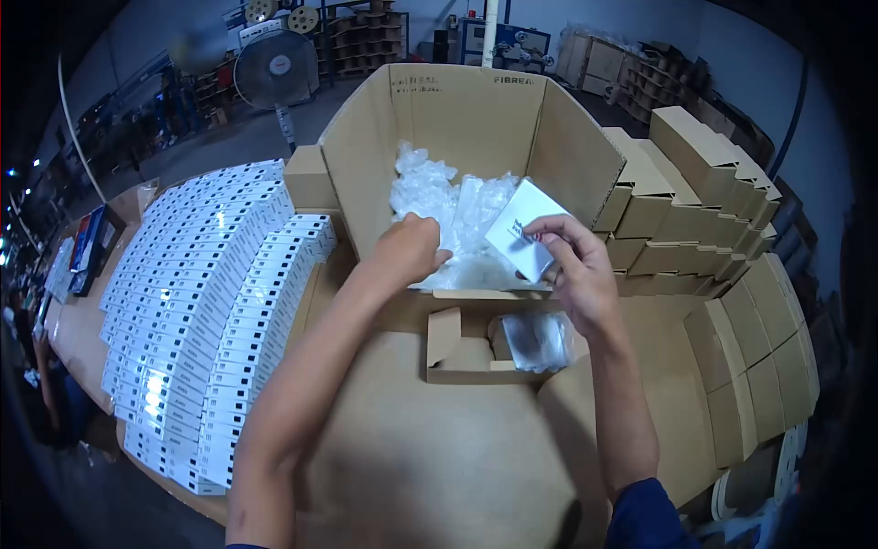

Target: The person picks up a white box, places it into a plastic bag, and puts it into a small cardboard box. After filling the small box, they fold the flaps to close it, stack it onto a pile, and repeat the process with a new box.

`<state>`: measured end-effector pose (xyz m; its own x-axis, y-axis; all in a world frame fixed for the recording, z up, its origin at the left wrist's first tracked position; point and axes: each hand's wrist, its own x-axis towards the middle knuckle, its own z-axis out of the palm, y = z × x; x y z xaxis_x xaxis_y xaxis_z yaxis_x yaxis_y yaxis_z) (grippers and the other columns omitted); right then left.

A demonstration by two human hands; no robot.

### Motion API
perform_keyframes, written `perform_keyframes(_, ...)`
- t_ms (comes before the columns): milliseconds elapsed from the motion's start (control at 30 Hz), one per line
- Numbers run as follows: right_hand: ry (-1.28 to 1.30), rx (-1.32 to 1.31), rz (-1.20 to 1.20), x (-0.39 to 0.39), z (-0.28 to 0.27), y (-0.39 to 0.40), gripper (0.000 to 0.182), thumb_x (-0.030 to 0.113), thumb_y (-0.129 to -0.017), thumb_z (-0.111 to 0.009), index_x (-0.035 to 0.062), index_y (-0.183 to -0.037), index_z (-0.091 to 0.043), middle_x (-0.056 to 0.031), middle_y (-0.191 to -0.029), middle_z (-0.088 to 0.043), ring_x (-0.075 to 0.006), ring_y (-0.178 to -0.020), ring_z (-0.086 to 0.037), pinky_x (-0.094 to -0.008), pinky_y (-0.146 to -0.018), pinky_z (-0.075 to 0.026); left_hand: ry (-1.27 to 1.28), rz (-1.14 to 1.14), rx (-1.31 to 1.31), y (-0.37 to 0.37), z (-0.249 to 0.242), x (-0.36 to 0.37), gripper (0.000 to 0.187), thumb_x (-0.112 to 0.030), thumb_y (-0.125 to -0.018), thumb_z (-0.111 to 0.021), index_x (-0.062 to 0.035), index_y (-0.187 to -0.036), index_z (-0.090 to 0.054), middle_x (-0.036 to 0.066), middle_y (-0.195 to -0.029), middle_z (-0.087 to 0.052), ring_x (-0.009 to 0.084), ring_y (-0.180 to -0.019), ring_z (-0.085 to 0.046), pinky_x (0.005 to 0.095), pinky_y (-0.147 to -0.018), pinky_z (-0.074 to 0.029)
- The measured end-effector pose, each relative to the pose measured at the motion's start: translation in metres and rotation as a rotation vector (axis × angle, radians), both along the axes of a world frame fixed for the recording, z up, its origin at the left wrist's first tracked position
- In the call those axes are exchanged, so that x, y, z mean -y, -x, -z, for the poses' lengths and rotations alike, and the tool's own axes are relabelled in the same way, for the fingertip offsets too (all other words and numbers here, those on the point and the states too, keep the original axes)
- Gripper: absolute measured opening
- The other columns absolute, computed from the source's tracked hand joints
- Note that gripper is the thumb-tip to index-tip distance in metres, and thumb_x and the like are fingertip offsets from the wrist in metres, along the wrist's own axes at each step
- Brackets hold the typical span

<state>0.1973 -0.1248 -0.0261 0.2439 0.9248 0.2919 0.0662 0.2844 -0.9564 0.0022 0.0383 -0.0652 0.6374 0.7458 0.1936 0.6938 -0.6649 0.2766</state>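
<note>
Pinched in my right hand (578, 270) is a white square card (525, 229) with dark print on it, tilted in front of the large open carton (466, 105). My left hand (410, 249) is curled closed at the carton's near side, in front of crumpled clear plastic bags (425, 183). Whether those fingers hold anything is hidden. Below both hands, a small open cardboard box (457, 373) lies on the brown work surface (393, 439). A clear plastic-wrapped item (535, 342) sits in its right part.
Rows of white labelled boxes (197, 293) fill the left side. Stacked brown cartons (668, 201) stand at the back right, with more small brown boxes (759, 357) at the right edge. Behind are a fan (277, 69) and a white pole (490, 35).
</note>
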Motion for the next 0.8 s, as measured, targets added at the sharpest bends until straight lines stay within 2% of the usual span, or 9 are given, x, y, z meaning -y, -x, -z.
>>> perform_keyframes(100,-0.026,0.101,0.057,-0.028,0.006,-0.016,0.017,0.008,-0.1,-0.058,0.006,-0.107,-0.073,-0.0004,-0.089,-0.065,-0.0059,-0.076,-0.055,-0.0234,-0.065,-0.048,0.09,-0.023,-0.272,-0.038,0.016,-0.031,0.031,-0.025,-0.085,-0.08,0.0027,-0.096,-0.075,0.025,-0.098,-0.075,0.0413,-0.097,-0.072,0.0471,-0.09,-0.057)
perform_keyframes(167,-0.035,0.135,0.064,-0.04,0.008,-0.022,0.015,0.009,-0.099,-0.061,0.007,-0.106,-0.074,0.0005,-0.086,-0.064,-0.0061,-0.074,-0.054,-0.0239,-0.065,-0.045,0.081,0.019,-0.206,-0.047,0.05,-0.065,0.031,-0.026,-0.086,-0.08,0.0021,-0.096,-0.075,0.026,-0.099,-0.074,0.0423,-0.1,-0.072,0.0472,-0.091,-0.056)
perform_keyframes(367,-0.026,0.395,0.145,-0.05,0.006,-0.024,0.016,0.01,-0.093,-0.066,0.0064,-0.105,-0.075,-0.0025,-0.088,-0.067,-0.0099,-0.075,-0.056,-0.0263,-0.069,-0.046,0.124,-0.016,0.169,-0.028,0.007,-0.047,0.024,-0.02,-0.089,-0.075,0.0002,-0.102,-0.075,0.023,-0.09,-0.075,0.0394,-0.087,-0.073,0.0461,-0.084,-0.055)
perform_keyframes(400,-0.032,0.478,0.184,-0.053,0.008,-0.026,0.019,0.013,-0.088,-0.071,0.006,-0.105,-0.076,-0.0111,-0.108,-0.07,-0.0193,-0.092,-0.065,-0.0322,-0.08,-0.052,0.079,-0.031,0.205,-0.022,-0.008,-0.035,0.024,-0.019,-0.09,-0.074,0.0003,-0.104,-0.074,0.023,-0.088,-0.074,0.0393,-0.085,-0.073,0.0456,-0.083,-0.055)
perform_keyframes(500,-0.2,0.771,0.27,-0.061,0.004,-0.019,0.024,0.016,-0.084,-0.077,0.0056,-0.106,-0.075,-0.0177,-0.13,-0.063,-0.0304,-0.116,-0.064,-0.0402,-0.095,-0.052,-0.048,0.046,0.324,-0.01,-0.031,-0.026,0.021,-0.015,-0.094,-0.069,0.0011,-0.107,-0.073,0.024,-0.088,-0.073,0.0389,-0.083,-0.072,0.0446,-0.079,-0.054)
perform_keyframes(533,-0.267,0.804,0.252,-0.069,0.005,-0.017,0.032,0.015,-0.078,-0.083,0.0058,-0.108,-0.076,-0.0221,-0.139,-0.058,-0.0382,-0.13,-0.056,-0.046,-0.106,-0.048,-0.087,0.091,0.364,-0.008,-0.036,-0.023,0.02,-0.013,-0.095,-0.067,0.0015,-0.107,-0.073,0.025,-0.089,-0.072,0.0388,-0.082,-0.071,0.0444,-0.078,-0.054)
perform_keyframes(633,-0.357,0.956,0.313,-0.09,0.002,-0.007,0.037,0.012,-0.075,-0.085,0.0052,-0.111,-0.076,-0.0242,-0.136,-0.058,-0.0394,-0.128,-0.056,-0.0461,-0.107,-0.049,-0.187,0.188,0.416,-0.004,-0.055,-0.014,0.018,-0.012,-0.099,-0.063,0.0024,-0.104,-0.072,0.023,-0.092,-0.072,0.0374,-0.084,-0.07,0.0437,-0.078,-0.053)
perform_keyframes(767,-0.431,0.991,0.238,-0.119,-0.005,-0.008,0.028,0.006,-0.079,-0.08,0.0007,-0.106,-0.076,-0.0272,-0.132,-0.06,-0.0444,-0.121,-0.06,-0.0466,-0.106,-0.049,-0.25,0.209,0.56,-0.012,-0.045,-0.02,0.024,-0.015,-0.1,-0.064,0.0028,-0.116,-0.064,0.02,-0.103,-0.067,0.0333,-0.093,-0.07,0.0405,-0.08,-0.053)
perform_keyframes(800,-0.438,0.967,0.268,-0.122,-0.004,-0.007,0.02,0.006,-0.083,-0.076,-0.0027,-0.101,-0.076,-0.0282,-0.128,-0.061,-0.0461,-0.117,-0.061,-0.0468,-0.105,-0.049,-0.03,0.133,0.608,-0.015,-0.041,-0.018,0.033,-0.017,-0.098,-0.069,0.0012,-0.123,-0.058,0.018,-0.106,-0.066,0.0285,-0.09,-0.071,0.0394,-0.08,-0.055)
